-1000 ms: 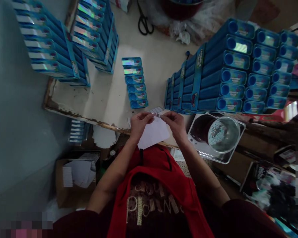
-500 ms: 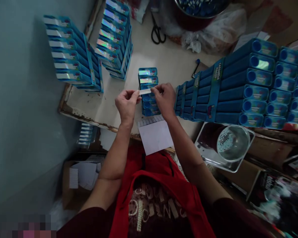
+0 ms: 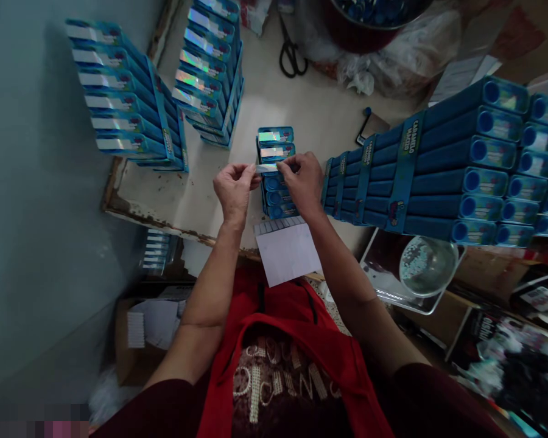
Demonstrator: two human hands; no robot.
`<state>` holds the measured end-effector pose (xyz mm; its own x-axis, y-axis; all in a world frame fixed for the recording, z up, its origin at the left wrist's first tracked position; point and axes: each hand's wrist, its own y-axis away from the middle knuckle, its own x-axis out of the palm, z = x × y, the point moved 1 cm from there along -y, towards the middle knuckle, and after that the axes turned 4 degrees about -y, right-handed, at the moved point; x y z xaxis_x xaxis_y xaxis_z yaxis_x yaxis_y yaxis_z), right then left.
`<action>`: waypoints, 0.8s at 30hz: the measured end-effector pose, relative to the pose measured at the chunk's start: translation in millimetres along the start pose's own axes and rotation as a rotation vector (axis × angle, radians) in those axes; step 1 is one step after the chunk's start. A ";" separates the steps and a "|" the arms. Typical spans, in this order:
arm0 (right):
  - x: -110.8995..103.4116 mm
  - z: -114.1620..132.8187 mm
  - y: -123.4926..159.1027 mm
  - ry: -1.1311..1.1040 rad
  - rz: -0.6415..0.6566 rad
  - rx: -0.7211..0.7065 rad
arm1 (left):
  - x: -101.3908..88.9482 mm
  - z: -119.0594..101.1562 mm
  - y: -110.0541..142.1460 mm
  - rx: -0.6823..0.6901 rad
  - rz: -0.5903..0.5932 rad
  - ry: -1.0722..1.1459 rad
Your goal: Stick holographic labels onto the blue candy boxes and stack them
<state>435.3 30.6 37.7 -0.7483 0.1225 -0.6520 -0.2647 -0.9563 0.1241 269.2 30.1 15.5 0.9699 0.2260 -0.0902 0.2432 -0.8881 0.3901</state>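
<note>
A narrow shiny sticker strip (image 3: 266, 168) is stretched between my two hands, one end in each pinch. My left hand (image 3: 232, 187) has its thumb and fingertips closed on the left end; my right hand (image 3: 305, 182) pinches the right end. Directly beneath the strip is a short stack of blue candy packs (image 3: 281, 198), partly covered by my fingers. The top two packs carry shiny strips across their faces. Just in front of that stack lies a white sheet (image 3: 288, 255) with a row of strips along its upper edge, overhanging the table edge.
Blue pack bundles (image 3: 119, 91) with shiny strips stand at left, another bundle (image 3: 205, 73) beside them. Long blue packs (image 3: 438, 164) are stacked at right. Scissors (image 3: 292, 58), a dark red bowl (image 3: 369, 36) and a clear tray (image 3: 432, 309) with a cup (image 3: 442, 267) are around.
The strip now sits lower against the third pack's face and catches the light differently. Both hands keep their pinch and have barely moved. The view has shifted slightly.
</note>
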 end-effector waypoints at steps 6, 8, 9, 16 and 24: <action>6.3 -20.2 -5.4 -0.171 -0.009 0.061 | 5.6 20.5 -3.6 -0.067 0.014 0.062; 10.8 -31.5 -10.0 -0.276 -0.007 0.149 | 12.6 30.6 -6.5 -0.117 0.047 0.123; 13.4 -35.9 -12.4 -0.334 0.000 0.185 | 16.9 35.8 -8.1 -0.136 0.061 0.154; 12.0 -42.3 -12.1 -0.471 0.056 0.258 | 16.6 70.5 -4.0 -0.112 -0.059 0.001; -51.5 -98.4 115.9 -0.107 -0.088 0.210 | -49.3 141.6 79.3 -0.138 0.033 -0.326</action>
<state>503.0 -112.7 12.1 -0.7738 0.2409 -0.5858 -0.4439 -0.8660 0.2303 241.8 -108.2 -78.9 0.9342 0.0382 -0.3547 0.2297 -0.8252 0.5160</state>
